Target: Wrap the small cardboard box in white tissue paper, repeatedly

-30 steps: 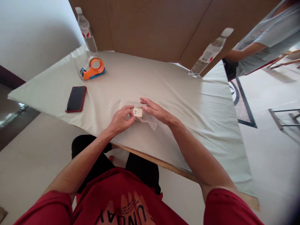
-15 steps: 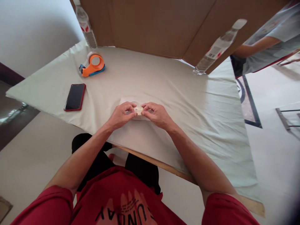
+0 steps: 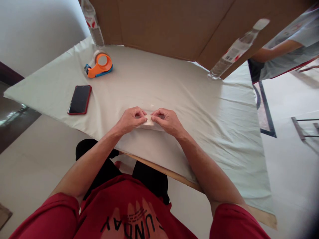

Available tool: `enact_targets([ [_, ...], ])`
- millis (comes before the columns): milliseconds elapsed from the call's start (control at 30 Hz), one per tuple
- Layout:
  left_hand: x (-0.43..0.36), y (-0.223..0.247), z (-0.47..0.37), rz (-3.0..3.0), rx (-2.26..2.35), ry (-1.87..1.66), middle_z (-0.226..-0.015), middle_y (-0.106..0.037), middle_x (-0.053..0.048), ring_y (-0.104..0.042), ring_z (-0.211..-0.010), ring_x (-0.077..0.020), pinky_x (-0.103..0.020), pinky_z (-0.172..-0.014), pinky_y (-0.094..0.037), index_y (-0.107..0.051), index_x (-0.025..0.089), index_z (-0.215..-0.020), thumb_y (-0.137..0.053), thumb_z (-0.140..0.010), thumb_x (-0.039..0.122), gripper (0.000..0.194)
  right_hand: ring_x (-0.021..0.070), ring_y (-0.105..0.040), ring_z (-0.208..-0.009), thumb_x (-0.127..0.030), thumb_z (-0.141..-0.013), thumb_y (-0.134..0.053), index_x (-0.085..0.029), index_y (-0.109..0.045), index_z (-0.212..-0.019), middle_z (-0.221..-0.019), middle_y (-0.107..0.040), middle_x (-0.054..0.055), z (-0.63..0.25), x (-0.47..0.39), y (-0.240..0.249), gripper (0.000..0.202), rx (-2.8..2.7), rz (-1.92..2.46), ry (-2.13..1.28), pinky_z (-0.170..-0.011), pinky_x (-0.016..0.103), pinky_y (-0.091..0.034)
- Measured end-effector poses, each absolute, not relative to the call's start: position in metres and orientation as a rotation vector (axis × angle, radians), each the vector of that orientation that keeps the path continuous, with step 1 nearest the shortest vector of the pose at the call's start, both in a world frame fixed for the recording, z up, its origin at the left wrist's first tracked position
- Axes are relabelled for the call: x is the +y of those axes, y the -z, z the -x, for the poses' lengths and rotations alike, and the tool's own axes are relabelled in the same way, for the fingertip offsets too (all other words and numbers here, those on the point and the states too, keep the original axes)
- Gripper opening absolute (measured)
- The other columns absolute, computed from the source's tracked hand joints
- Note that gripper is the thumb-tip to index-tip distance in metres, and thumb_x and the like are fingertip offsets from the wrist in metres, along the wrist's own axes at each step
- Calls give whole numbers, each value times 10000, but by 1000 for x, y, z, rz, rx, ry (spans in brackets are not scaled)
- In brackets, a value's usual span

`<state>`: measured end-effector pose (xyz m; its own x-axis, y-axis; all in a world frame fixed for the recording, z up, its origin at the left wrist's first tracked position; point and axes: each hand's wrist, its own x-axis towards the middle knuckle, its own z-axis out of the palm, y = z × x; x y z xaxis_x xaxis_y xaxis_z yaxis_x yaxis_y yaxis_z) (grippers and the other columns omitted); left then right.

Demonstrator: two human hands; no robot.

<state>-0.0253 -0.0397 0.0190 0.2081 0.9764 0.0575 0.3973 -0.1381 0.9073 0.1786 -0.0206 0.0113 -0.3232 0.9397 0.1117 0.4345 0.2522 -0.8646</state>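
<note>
Between my two hands is a small, flat cream-coloured piece; its kind is too small to make out. My left hand pinches its left side between thumb and forefinger. On the opposite side, my right hand is closed in a pinch at the right edge. Beneath the fingers lies a whitish, partly see-through sheet or bag on the cloth, largely covered by my hands.
A cream cloth covers the table. To the left lie a red-cased phone and an orange tape dispenser. Two water bottles stand against a cardboard panel. Another person's arm shows at right.
The cream-coloured piece sits slightly lower between my fingers and looks tilted differently. My fingertips have shifted a little around it. The whole view has moved slightly.
</note>
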Motion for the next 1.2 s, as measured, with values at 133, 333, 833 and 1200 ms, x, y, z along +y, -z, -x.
enact_targets([
  [133,-35,-24,25,-1599,1320,-840,-929,-745,-59,-633,-765,-146,-280,-725,-478,-615,163,-677,-682,-699,298,153,170,-601,-694,-318,-802,-615,-206,-645,-734,-740,-706,12,-182,-18,-8,134,-1872,1279,-927,-703,309,-471],
  [333,-31,-28,26,-1561,1317,-768,-633,-609,12,-503,-605,-109,-233,-565,-364,-637,158,-692,-693,-680,322,174,238,-610,-871,-270,-906,-557,-217,-690,-863,-925,-729,82,-183,-28,-19,149,-2082,1253,-404,-831,381,-460],
  [833,-48,-28,61,-1685,1457,-801,-855,-694,-28,-621,-759,-159,-298,-748,-505,-684,157,-1121,-661,-760,344,407,249,-511,-898,-270,-1010,-520,-216,-698,-1095,-1033,-696,104,-164,-52,-25,205,-2653,1093,10,-763,373,-317],
  [1200,-39,-3,58,-1965,1838,-650,-858,-683,-53,-621,-747,-205,-334,-754,-495,-688,176,-1080,-669,-790,340,334,261,-500,-868,-264,-991,-567,-202,-700,-1074,-978,-676,136,-151,-51,-33,168,-2781,1114,241,-708,375,-279],
])
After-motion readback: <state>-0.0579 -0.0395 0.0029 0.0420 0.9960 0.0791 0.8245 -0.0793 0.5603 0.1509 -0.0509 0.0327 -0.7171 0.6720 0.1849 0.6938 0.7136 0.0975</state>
